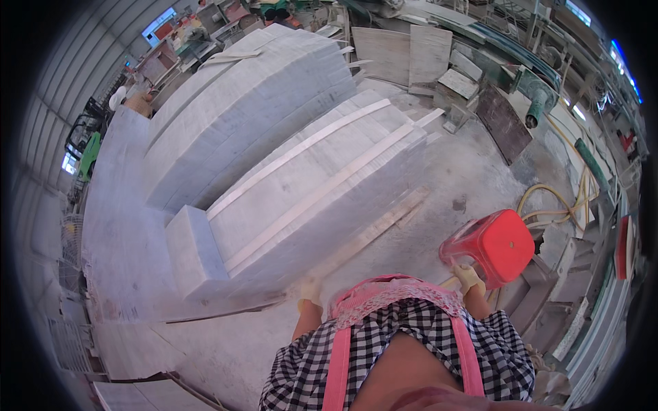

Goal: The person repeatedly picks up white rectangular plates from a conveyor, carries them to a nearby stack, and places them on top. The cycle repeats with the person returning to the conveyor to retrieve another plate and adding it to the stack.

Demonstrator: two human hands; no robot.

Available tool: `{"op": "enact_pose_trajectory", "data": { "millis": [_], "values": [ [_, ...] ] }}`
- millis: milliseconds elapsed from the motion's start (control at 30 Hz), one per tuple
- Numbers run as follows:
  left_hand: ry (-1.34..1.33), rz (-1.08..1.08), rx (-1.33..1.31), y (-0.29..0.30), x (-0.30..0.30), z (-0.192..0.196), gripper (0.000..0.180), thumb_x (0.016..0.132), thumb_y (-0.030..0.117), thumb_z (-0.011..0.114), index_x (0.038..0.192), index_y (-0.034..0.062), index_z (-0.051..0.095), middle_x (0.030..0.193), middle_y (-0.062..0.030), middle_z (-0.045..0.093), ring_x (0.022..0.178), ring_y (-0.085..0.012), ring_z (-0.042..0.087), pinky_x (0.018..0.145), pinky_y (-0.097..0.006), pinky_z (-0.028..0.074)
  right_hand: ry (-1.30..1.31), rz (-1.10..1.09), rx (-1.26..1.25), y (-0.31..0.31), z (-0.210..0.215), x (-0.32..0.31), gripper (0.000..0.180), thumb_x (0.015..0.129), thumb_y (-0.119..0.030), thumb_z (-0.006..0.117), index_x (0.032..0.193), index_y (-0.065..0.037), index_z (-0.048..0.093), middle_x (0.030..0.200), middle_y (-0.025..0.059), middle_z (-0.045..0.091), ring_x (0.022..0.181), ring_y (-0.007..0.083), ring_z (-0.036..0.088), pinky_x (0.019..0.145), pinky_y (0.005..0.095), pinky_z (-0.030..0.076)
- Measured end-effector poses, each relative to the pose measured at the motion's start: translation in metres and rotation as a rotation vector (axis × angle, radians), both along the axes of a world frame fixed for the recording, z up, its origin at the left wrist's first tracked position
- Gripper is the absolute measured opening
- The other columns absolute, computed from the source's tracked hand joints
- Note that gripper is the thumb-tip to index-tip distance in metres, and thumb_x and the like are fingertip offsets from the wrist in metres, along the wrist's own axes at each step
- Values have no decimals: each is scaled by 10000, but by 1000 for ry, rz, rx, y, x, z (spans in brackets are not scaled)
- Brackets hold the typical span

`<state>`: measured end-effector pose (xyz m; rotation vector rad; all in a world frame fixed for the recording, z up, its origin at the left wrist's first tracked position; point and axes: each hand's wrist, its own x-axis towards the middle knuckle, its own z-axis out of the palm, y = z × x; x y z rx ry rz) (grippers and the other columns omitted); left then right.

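Note:
A red plastic stool (pixel 507 241) with a small hole in its seat is at my right side, its seat facing right and its legs pointing left. My right hand (pixel 469 277), in a pale glove, is closed at the stool's lower edge and seems to grip it. My left hand (pixel 310 292), also in a pale glove, hangs low near the front end of a long stack of pale stone slabs (pixel 315 171). Its fingers are smeared, and I see nothing held in it. Pale strips lie lengthwise over the slabs.
A taller slab stack (pixel 253 109) stands behind on the left. Stone offcuts (pixel 458 83) and a dark board (pixel 504 123) lean at the far right. A yellow hose (pixel 548 198) coils on the dusty floor beyond the stool. A wooden strip (pixel 384 229) lies beside the near stack.

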<state>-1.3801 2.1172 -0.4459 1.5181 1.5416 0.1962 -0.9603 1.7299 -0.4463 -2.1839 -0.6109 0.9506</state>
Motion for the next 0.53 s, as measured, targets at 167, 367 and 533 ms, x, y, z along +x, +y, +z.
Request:
{"op": "enact_pose_trajectory", "data": {
  "millis": [167,367,533],
  "values": [
    [-259,29,23,22,105,39,275,959,233,613,1102,4,668,946,-32,680,835,-116,624,681,-277,509,-9,26,-30,-8,2,-10,428,876,-370,548,1099,-36,696,1048,104,695,1011,248,616,889,356,460],
    [-576,-384,24,-15,217,160,247,1019,163,554,1167,-11,648,1061,-87,701,1023,-140,651,942,-276,488,269,-512,0,-26,-30,-61,446,897,-389,554,1017,10,715,921,119,704,903,233,635,848,372,478],
    [-652,-507,-27,-20,275,219,233,933,145,689,1145,52,707,1086,-44,720,1027,-127,630,928,-281,478,304,-539,-15,-60,-73,-75,503,939,-474,525,1064,-39,747,1009,149,743,983,250,681,917,343,493]
  ]
}}
